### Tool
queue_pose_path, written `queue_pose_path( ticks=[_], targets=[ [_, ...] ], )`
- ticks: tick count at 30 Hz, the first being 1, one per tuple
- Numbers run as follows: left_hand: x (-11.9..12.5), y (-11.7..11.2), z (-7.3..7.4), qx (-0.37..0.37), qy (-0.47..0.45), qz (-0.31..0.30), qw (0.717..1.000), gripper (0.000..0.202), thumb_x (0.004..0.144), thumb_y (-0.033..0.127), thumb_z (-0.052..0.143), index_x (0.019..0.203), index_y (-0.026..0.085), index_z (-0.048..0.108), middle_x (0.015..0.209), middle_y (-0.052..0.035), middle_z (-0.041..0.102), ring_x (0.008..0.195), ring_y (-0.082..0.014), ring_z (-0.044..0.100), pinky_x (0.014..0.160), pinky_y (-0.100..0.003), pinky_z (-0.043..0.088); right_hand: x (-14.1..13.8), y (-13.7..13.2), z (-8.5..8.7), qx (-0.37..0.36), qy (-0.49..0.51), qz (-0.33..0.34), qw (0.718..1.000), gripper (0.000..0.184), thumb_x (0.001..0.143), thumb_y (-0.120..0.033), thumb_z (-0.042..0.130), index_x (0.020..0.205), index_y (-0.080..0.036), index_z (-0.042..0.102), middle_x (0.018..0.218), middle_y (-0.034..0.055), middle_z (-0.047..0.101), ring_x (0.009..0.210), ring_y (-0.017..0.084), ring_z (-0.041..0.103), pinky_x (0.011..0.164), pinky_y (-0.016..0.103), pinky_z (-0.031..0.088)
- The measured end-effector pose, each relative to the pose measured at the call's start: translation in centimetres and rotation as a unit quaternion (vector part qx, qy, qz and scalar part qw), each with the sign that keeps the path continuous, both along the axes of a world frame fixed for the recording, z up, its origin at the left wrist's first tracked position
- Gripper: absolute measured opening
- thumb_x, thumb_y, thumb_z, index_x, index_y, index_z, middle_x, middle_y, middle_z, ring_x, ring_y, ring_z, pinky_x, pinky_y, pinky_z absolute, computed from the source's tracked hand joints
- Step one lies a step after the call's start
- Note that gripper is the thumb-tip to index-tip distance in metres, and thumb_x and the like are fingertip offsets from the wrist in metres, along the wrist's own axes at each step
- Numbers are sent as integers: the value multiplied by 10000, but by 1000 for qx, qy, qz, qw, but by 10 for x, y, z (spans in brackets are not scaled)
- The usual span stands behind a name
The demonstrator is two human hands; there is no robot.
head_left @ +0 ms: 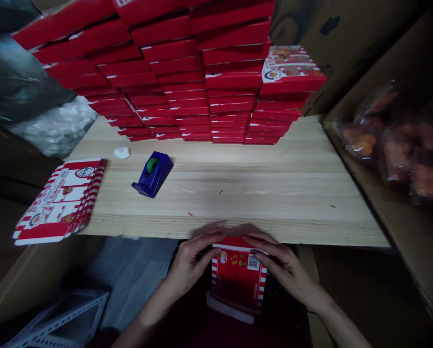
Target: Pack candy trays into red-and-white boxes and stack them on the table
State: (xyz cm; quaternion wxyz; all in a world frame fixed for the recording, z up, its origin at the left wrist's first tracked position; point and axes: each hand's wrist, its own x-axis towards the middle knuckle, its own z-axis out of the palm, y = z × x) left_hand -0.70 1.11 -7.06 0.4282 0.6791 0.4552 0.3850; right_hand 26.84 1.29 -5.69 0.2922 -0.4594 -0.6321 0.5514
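Note:
Between my two hands is a red cardboard box (236,278) with white-striped sides, a barcode and a loose white-edged flap toward my body. It is held at the near edge of the wooden table. My left hand (194,258) grips its far left corner, thumb on the printed face and fingers over the far edge. My right hand (280,261) pinches the far right corner in the same way, close to the barcode. A blue tape dispenser (157,176) with a green roll core stands on the table beyond my left hand.
Tall stacks of red boxes (187,92) line the back of the table (267,193). Flat printed box blanks (66,198) lie at the left edge, near a small white lump (122,152). At right, a carton holds clear-bagged orange-brown items (401,150).

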Motion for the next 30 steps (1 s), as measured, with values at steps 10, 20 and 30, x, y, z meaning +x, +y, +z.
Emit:
queue_pose_path(
  ticks=[10, 20, 30],
  targets=[
    [-11, 16, 26, -81, -44, 44, 995, 204, 942, 233, 697, 1118, 250, 800, 1190, -69, 795, 1141, -224, 738, 1006, -396, 603, -15, 6, 23, 22, 26, -123, 992, 195, 965, -373, 691, 1121, -386, 805, 1164, 23, 813, 1122, 263, 743, 1023, 505, 572],
    [-60, 61, 13, 87, 80, 272, 955, 519, 915, 353, 736, 1387, 216, 571, 1532, -154, 540, 1433, -295, 496, 1195, -525, 395, -47, 38, -1, -6, 59, -170, 984, 229, 822, -488, 779, 1002, -365, 849, 1096, 40, 830, 1045, 328, 777, 991, 546, 605],
    [-165, 130, 21, -108, 42, 356, 927, 337, 643, 407, 875, 786, 166, 689, 819, -54, 701, 751, -203, 643, 710, -334, 532, -8, 34, -7, 10, -19, -195, 981, 352, 764, -589, 767, 1022, -366, 852, 1197, 36, 796, 1156, 342, 738, 1041, 446, 554]
  ],
)
